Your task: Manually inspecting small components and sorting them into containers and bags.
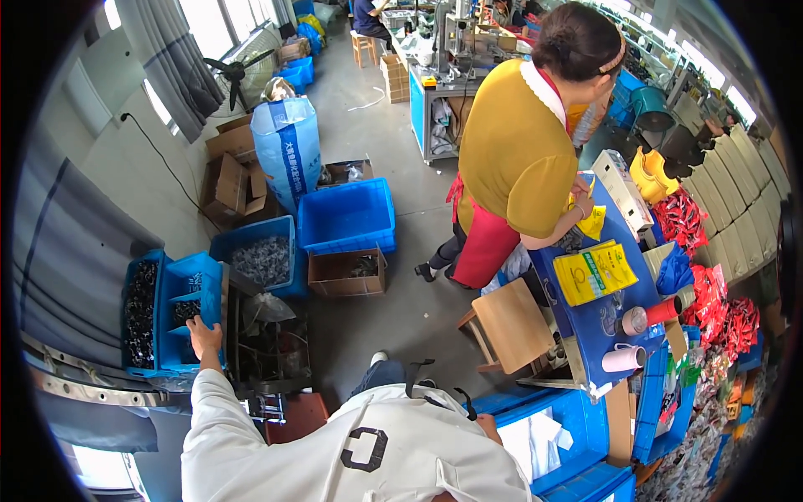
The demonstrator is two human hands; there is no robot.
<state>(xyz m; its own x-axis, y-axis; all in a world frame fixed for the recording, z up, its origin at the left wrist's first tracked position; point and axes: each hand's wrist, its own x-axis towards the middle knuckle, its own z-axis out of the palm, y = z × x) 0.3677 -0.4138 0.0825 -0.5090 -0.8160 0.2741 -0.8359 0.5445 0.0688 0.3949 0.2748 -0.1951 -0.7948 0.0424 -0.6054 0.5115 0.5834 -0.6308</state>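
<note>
Black pieces (185, 310) are too small to identify.

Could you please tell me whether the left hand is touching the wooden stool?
No, the left hand is at the divided blue bin, well away from the wooden stool.

Head cam, L fisheye: looks down/fwd, wearer's torso (397, 435) close, flr (410, 335) farther.

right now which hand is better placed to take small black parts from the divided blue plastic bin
Probably the left hand, over the bin near the parts; the right hand is by the opposite hip.
</note>
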